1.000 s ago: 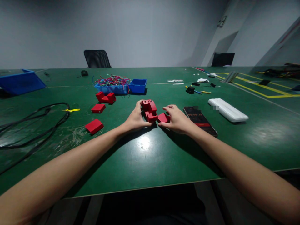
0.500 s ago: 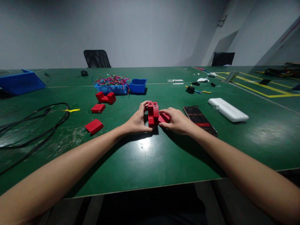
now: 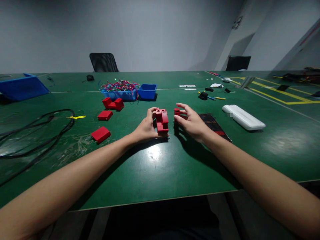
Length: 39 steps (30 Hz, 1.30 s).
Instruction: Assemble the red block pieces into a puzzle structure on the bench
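Note:
My left hand (image 3: 146,127) is wrapped around a red notched plastic block (image 3: 162,120) with holes in its top face, held just above the table. To its right, my right hand (image 3: 191,122) pinches a smaller red piece (image 3: 176,112) between thumb and fingers. A gap separates the two red parts. Most of the smaller piece is hidden by my fingers. On the left lie a red U-shaped bracket (image 3: 113,104), a red block (image 3: 105,115) and another red block (image 3: 101,134) with thin pins at one end.
Behind the hands stand a blue bin (image 3: 120,95) heaped with coloured wires and a smaller blue bin (image 3: 147,92). A phone (image 3: 212,124) showing a timer lies partly under my right hand, near a white power bank (image 3: 243,117). Black cables (image 3: 56,133) loop at the left.
My right hand has moved up and slightly right, away from the block, with the smaller red piece in its fingers. The block in my left hand has tilted a little.

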Each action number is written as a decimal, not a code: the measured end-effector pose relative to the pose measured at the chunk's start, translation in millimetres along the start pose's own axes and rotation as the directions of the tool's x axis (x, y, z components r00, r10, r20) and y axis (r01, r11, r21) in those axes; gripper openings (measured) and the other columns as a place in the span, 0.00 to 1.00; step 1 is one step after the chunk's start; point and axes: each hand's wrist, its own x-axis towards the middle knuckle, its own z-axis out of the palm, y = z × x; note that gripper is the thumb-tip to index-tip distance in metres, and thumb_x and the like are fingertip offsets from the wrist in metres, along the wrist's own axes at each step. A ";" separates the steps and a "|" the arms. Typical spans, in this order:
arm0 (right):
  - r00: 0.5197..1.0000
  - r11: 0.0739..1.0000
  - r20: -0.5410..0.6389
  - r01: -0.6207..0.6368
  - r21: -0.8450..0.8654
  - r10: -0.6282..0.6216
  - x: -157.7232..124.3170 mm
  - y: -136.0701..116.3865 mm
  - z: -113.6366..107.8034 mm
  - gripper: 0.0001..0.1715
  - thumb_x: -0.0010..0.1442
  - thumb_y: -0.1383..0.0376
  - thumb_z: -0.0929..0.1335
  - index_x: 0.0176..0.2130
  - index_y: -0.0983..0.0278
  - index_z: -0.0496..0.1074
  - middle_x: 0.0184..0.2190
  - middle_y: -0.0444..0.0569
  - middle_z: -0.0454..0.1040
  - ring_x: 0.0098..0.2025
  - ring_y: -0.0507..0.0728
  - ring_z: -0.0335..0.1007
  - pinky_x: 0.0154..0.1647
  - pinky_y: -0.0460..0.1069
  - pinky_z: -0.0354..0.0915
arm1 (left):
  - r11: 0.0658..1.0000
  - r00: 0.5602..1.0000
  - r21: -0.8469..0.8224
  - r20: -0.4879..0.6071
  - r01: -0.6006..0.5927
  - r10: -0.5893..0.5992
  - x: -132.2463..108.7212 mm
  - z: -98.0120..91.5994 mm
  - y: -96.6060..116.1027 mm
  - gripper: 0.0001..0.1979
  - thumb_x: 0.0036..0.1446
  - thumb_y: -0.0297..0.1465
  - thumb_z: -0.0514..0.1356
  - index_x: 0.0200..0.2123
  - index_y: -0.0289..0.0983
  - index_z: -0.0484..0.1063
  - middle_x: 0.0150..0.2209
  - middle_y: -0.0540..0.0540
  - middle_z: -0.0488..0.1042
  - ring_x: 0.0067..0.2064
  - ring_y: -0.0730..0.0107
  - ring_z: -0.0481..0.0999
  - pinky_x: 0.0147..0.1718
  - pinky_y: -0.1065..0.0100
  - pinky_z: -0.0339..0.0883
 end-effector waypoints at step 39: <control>0.933 0.830 0.006 -0.322 0.456 0.359 -3.7 -14.6 7.5 0.15 0.42 0.82 0.65 0.29 0.65 0.71 0.24 0.43 0.76 0.27 0.49 0.72 0.41 0.46 0.72 | 0.983 0.998 0.173 0.027 -0.057 0.053 -1.6 -1.7 3.9 0.50 0.39 0.44 0.72 0.58 0.40 0.45 0.53 0.36 0.67 0.50 0.54 0.75 0.49 0.55 0.70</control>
